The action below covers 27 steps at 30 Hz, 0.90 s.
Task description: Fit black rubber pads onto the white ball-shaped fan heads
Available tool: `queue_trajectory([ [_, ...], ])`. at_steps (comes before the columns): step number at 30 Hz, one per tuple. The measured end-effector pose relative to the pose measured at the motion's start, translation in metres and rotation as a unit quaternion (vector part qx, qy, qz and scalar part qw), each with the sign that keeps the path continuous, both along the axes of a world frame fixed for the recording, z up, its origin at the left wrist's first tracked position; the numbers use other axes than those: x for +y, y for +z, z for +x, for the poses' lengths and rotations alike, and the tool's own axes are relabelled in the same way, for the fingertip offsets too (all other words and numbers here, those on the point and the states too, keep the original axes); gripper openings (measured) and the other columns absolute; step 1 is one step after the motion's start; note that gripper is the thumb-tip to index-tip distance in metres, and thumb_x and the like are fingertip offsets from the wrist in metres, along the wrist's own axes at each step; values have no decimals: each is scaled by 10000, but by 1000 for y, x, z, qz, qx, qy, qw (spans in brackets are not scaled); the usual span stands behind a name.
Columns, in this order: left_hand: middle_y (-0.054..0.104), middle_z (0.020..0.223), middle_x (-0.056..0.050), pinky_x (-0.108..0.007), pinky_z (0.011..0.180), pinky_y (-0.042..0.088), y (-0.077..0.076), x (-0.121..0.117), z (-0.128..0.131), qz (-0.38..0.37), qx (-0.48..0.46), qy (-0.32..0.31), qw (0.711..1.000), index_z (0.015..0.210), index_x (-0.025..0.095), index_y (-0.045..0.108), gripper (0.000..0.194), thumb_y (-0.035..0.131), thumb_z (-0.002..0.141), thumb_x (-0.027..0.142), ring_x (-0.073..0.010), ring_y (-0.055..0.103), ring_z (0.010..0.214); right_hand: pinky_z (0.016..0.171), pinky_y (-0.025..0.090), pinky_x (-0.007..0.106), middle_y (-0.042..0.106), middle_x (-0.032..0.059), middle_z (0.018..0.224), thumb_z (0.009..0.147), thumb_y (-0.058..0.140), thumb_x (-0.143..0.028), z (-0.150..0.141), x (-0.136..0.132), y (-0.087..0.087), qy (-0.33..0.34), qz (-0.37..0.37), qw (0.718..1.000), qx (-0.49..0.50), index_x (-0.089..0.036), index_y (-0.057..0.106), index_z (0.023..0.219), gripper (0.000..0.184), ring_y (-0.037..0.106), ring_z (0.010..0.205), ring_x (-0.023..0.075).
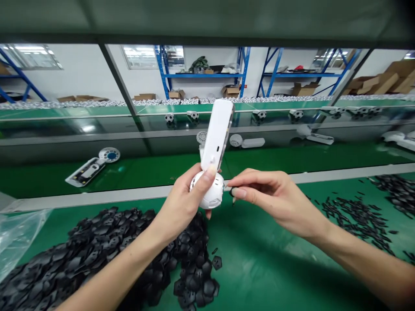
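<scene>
My left hand (183, 198) grips a white handheld fan (218, 134) by its round head, thumb across the near side. The fan's long flat handle points up and away. My right hand (275, 194) is just right of the round head, its thumb and forefinger pinching a small black plastic piece (232, 191). Whether that piece touches the head cannot be made out. Under my left forearm spreads a large pile of black pentagon-shaped plastic pieces (106, 242). A single black pentagon piece (217, 262) lies beside the pile on the green worktop (259, 268).
Slim black strips (356, 220) are scattered at the right. A clear plastic bag (21, 235) lies at the left. Beyond a pale ledge (155, 190), a green conveyor carries an opened white fan (92, 166) and several others. Blue shelving (204, 75) stands behind.
</scene>
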<state>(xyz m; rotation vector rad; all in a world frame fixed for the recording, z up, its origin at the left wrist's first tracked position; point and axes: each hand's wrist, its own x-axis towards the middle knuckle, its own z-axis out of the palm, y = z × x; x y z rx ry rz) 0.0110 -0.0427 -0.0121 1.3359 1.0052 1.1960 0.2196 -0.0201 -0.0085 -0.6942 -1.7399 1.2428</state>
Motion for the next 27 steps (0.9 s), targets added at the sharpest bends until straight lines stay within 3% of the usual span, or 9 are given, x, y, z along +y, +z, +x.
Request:
queue_trajectory([
  [3, 612, 773, -22, -216, 452, 573, -4, 0, 1, 1, 38, 4, 999, 1044, 178, 674, 553, 654, 950, 723, -139, 579, 589, 831, 658, 275, 799, 27, 976, 914, 850, -275, 0, 3, 1, 38, -76, 996, 23, -209, 825, 1043, 148, 774, 859, 176],
  [6, 617, 768, -24, -236, 460, 596, -5, 1, 4, -5, 54, -2, 999, 1024, 174, 654, 573, 645, 944, 742, -151, 605, 591, 799, 670, 288, 788, 29, 905, 771, 986, -336, -1, 4, 0, 51, -166, 984, 49, -172, 768, 975, 341, 780, 797, 184],
  [9, 627, 776, -29, -254, 455, 611, -6, -2, 9, -24, 46, -9, 999, 1021, 173, 637, 573, 651, 939, 740, -162, 614, 601, 762, 657, 263, 769, 20, 819, 685, 1037, -348, -3, 5, -3, 53, -203, 976, 54, -160, 741, 906, 415, 768, 757, 172],
  [14, 599, 783, -33, -262, 444, 613, -6, -7, 15, -93, 22, 37, 995, 955, 174, 640, 581, 697, 893, 749, -177, 606, 664, 706, 613, 213, 763, 7, 831, 754, 997, -301, -5, 0, -6, 17, -119, 993, 14, -175, 727, 881, 324, 728, 745, 138],
  [17, 584, 782, -25, -248, 434, 601, -9, -5, 17, -79, 22, 61, 995, 949, 178, 633, 582, 717, 876, 750, -172, 600, 666, 693, 613, 232, 758, -1, 834, 816, 950, -287, -7, -5, -10, -6, -71, 997, 2, -186, 699, 868, 275, 728, 741, 146],
  [21, 597, 798, -29, -251, 429, 592, -15, -4, 17, -73, 20, 43, 996, 998, 173, 625, 621, 701, 868, 776, -175, 612, 660, 696, 619, 247, 758, -3, 840, 863, 871, -201, -8, -9, -14, -20, -23, 1000, -4, -190, 683, 862, 188, 731, 739, 151],
  [27, 638, 855, -12, -232, 512, 616, -11, -5, 13, -87, 52, 14, 995, 1034, 175, 613, 579, 985, 669, 427, -150, 616, 680, 692, 616, 205, 766, -13, 851, 891, 732, -96, -2, -14, -5, -27, -17, 999, -8, -198, 672, 857, 123, 750, 757, 137],
])
